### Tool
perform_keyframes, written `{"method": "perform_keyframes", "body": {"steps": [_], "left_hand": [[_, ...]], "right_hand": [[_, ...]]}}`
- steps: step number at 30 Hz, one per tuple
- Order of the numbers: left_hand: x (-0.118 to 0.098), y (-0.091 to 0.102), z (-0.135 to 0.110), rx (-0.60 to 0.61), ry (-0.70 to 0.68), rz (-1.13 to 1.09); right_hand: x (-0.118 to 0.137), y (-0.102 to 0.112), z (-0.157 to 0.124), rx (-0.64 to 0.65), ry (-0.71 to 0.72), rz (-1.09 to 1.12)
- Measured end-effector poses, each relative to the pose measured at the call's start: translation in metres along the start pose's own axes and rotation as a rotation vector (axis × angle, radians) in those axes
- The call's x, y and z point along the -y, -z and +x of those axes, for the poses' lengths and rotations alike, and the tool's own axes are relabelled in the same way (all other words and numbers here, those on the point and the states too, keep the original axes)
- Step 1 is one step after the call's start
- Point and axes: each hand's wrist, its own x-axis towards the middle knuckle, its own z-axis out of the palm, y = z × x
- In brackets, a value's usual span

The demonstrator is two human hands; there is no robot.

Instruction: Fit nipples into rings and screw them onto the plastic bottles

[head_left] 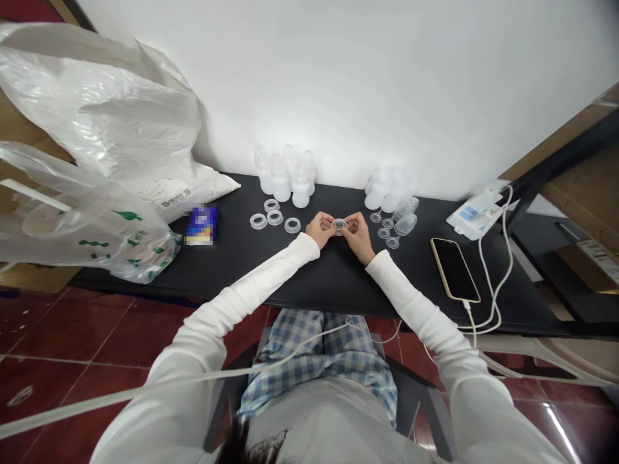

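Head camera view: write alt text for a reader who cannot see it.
A seated person's left hand and right hand together pinch a small clear plastic ring over a black table. Four loose rings and capped baby bottles lie to the left, clear nipples to the right, with a charging phone and plastic bags at the sides.

Clear plastic ring (339, 225), matt black table (333, 277)

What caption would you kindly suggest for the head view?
Both hands, left and right, hold a small clear ring over a black table, among rings and bottles.
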Motion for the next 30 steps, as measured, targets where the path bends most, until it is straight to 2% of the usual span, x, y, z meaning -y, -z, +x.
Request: {"method": "perform_keyframes", "body": {"steps": [6,12,16,19,22,25,27,28,30], "left_hand": [[-0.003,0.000,0.000,-0.004,-0.027,-0.025],[-0.004,0.001,-0.001,0.050,-0.061,-0.031],[-0.005,-0.001,0.001,0.035,-0.110,0.001],[-0.004,0.000,0.005,0.034,-0.184,-0.020],[-0.003,-0.001,0.012,0.075,-0.238,-0.084],[-0.005,-0.007,0.017,0.131,-0.285,-0.104],[-0.006,-0.016,0.021,0.153,-0.301,-0.112],[-0.007,-0.021,0.023,0.160,-0.301,-0.129],[-0.007,-0.034,0.030,0.184,-0.288,-0.171]], "right_hand": [[0.005,-0.002,-0.002,-0.038,0.030,0.002],[0.011,0.001,-0.003,-0.069,0.089,-0.074],[0.012,0.003,-0.002,-0.086,0.101,-0.113],[0.010,0.007,0.002,-0.043,0.082,-0.053],[0.007,0.014,0.008,-0.030,-0.029,0.108],[0.007,0.022,0.015,0.004,-0.169,0.211],[0.007,0.028,0.018,0.017,-0.177,0.223],[0.008,0.031,0.020,-0.008,-0.154,0.218],[0.010,0.038,0.023,-0.142,-0.085,0.193]]}}
